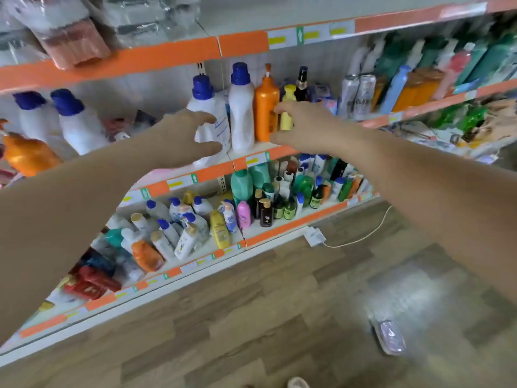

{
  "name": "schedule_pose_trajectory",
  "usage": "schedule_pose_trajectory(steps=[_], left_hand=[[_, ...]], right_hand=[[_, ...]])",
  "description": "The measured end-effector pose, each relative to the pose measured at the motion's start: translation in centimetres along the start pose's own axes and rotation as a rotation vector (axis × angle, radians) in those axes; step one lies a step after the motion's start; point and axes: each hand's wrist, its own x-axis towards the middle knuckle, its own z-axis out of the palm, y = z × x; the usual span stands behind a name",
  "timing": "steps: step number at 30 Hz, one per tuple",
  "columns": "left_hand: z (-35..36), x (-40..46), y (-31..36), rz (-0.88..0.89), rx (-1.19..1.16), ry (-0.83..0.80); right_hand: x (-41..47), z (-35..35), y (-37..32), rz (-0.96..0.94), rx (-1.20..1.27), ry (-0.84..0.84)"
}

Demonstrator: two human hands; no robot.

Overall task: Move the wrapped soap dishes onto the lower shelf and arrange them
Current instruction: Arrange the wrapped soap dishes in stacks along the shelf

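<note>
Reaching toward the middle shelf point(260, 156) with both hands.
Left hand point(186, 135) spread wide before white bottle point(208, 119); right hand point(303, 127) wide beside orange bottle point(265, 113).

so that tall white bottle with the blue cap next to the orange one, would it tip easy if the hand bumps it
Probably yes. The white bottle is tall and narrow with a small base, so a sideways push near its top would likely topple it. The orange bottle standing close on one side might catch it. Its smooth plastic looks rigid, perhaps slippery.
</note>
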Motion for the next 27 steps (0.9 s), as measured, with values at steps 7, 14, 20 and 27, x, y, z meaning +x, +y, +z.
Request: schedule_pose_trajectory(steps=[7, 14, 20, 27], left_hand=[[11.5, 1.6, 5.2, 0.098, -0.070, -0.284], [24.3, 2.8, 16.5, 0.188, -0.097, -0.510], [34.4, 5.1, 26.1, 0.189, -0.155, -0.640], [49.3, 7.8, 32.6, 0.269, -0.142, -0.805]], right_hand=[[-6.4, 6.5, 11.3, 0.333, 0.149, -0.189], [-15.2, 10.8, 25.2, 0.687, 0.216, -0.241], [-21.2, 14.4, 36.8, 0.924, 0.359, -0.300], [-26.6, 25.8, 49.3, 1.194, 0.446, -0.374]])
